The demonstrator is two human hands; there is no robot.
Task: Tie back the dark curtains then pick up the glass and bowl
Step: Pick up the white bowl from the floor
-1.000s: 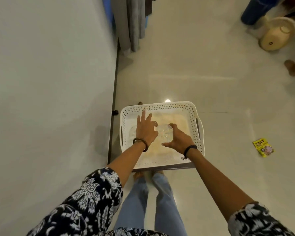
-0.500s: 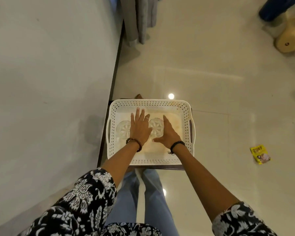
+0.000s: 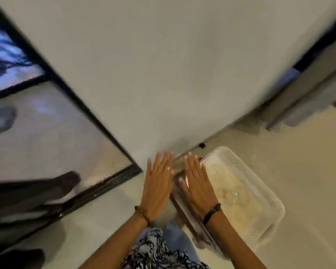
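Both hands hold nothing: the left hand point(image 3: 157, 188) and right hand point(image 3: 197, 183) hover flat, fingers straight and together. Right of them, a blurred clear glass piece point(image 3: 232, 195) lies in the white perforated plastic tray point(image 3: 241, 166); glass or bowl, I cannot tell.

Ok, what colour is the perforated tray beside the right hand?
White, seen in the head view: the tray has rows of small holes along its rim.
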